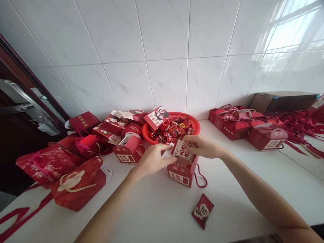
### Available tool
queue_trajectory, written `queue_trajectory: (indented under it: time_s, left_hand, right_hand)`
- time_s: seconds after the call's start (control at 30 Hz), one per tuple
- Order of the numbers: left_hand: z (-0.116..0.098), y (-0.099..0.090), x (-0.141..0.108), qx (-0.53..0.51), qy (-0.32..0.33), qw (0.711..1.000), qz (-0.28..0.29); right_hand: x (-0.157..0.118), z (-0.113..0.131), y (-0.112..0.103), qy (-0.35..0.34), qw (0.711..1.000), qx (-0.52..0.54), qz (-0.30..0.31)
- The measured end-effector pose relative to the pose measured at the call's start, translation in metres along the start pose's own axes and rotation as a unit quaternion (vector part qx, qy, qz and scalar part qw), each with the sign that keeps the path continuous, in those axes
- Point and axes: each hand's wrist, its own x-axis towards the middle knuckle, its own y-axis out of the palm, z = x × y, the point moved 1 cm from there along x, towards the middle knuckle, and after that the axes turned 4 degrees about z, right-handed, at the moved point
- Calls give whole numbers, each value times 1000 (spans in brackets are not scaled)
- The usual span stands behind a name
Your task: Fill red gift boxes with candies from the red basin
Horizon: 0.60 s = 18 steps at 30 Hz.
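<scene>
A red gift box (180,175) with white lettering stands upright on the white table, its top open and a dark red cord loop (201,179) hanging from its right side. My left hand (155,158) is closed on the box's pale flap at the left of the opening. Above the opening, my right hand (204,146) grips a small white-and-red patterned packet (182,150); its contents are hidden. Just behind the box sits a red plastic basket (196,126) full of red-wrapped sweets (174,130). A single red sachet (203,211) lies in front of the box.
Several red gift boxes (129,148) and bags (78,185) crowd the left side. More boxes (235,126) stand at the right, near a heap of red ribbons (293,121) and a cardboard box (263,101). A tiled wall (167,81) bounds the back; a door handle (20,101) is at far left.
</scene>
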Motion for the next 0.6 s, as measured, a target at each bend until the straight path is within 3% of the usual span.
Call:
queue_trajectory:
  time_s: [0.07, 0.13, 0.27, 0.33, 0.4, 0.47, 0.53, 0.6]
  left_hand:
    - [-1, -3, -2, -5, -10, 999, 34]
    - [-2, -5, -4, -11, -27, 999, 31]
    - [2, -6, -5, -21, -45, 999, 22]
    - [5, -5, -4, -15, -41, 998, 36]
    - [5, -5, -4, -8, -24, 998, 51]
    - [4, -5, -4, 2, -11, 999, 49]
    - [1, -5, -4, 20, -13, 999, 42]
    - [-3, -6, -5, 40, -19, 998, 48]
  right_hand:
    - [-1, 0, 1, 10, 999, -8, 29]
    - [-2, 1, 2, 20, 999, -17, 33]
    - [-12, 20, -2, 8, 997, -45, -60]
    - [-25, 38, -5, -30, 996, -36, -71]
    - [-42, 57, -4, -66, 998, -21, -11]
    - [-59, 69, 7, -72, 992, -34, 102]
    - [-74, 70, 29, -60, 973, -105, 196]
    - [-85, 60, 56, -32, 944, -234, 231]
